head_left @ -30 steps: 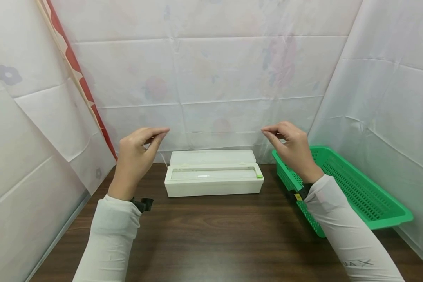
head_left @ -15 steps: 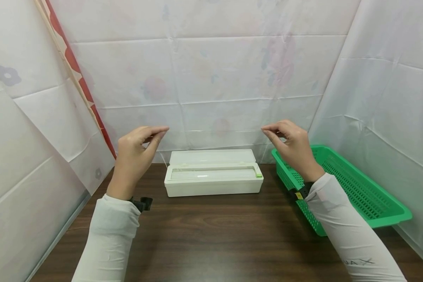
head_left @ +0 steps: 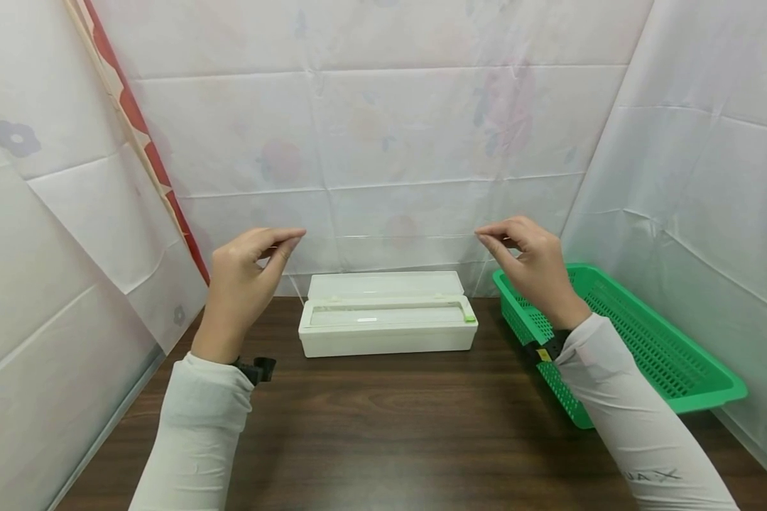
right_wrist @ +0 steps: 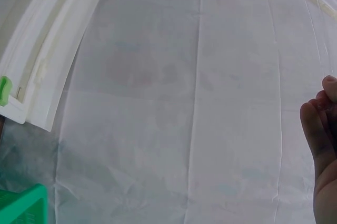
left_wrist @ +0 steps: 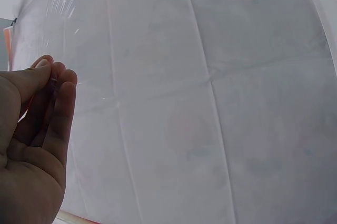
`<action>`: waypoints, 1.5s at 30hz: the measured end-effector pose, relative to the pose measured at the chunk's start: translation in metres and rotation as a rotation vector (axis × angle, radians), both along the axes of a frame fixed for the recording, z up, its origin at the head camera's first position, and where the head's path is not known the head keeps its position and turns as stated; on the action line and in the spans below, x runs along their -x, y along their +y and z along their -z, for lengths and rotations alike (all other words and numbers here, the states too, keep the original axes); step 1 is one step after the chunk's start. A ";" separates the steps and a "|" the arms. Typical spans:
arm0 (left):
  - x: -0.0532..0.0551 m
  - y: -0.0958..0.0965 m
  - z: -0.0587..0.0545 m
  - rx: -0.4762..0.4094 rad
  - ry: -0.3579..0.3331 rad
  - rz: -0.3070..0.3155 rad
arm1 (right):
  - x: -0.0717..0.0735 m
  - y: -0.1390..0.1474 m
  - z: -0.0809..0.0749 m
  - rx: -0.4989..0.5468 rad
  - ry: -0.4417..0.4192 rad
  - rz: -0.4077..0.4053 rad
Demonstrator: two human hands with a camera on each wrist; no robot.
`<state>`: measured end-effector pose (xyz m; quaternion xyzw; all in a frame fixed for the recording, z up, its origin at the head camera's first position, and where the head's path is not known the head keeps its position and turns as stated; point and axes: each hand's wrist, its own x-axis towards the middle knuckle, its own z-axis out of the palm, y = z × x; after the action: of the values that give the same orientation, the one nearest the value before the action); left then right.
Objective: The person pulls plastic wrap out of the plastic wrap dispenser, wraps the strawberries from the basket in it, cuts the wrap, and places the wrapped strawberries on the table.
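Note:
A see-through sheet of cling film (head_left: 390, 236) is stretched between my two hands above the table, its upper edge a faint line. My left hand (head_left: 246, 287) pinches one corner between thumb and fingers; in the left wrist view, film glints beside the fingertips of that left hand (left_wrist: 39, 134). The opposite corner is pinched by my right hand (head_left: 533, 273), only partly visible at the edge of the right wrist view. Below and between the hands stands a white cling film dispenser (head_left: 388, 343), its lid (head_left: 385, 284) raised at the back. A green slide cutter (head_left: 469, 319) sits at its right end.
A green perforated basket (head_left: 652, 348) stands on the right, partly behind my right forearm. White patterned sheeting (head_left: 390, 128) encloses the back and both sides of the dark wooden table (head_left: 383, 426).
Both hands stay almost where they were, still pinching the cling film, with only a very slight drift apart. Dispenser and basket have not moved.

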<state>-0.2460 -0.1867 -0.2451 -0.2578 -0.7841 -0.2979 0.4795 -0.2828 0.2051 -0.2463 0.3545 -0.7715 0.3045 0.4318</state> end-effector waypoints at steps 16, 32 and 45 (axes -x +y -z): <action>-0.003 0.000 -0.002 0.011 0.006 0.010 | -0.002 0.002 -0.002 -0.016 0.010 -0.002; -0.013 -0.001 -0.002 0.028 -0.011 -0.006 | -0.008 0.003 -0.002 -0.038 0.006 -0.004; -0.020 -0.002 0.000 0.013 -0.009 0.029 | -0.013 0.006 0.000 -0.095 0.011 0.008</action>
<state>-0.2265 -0.1891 -0.2452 -0.2711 -0.7843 -0.3009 0.4699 -0.2697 0.2107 -0.2460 0.3728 -0.7842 0.2640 0.4199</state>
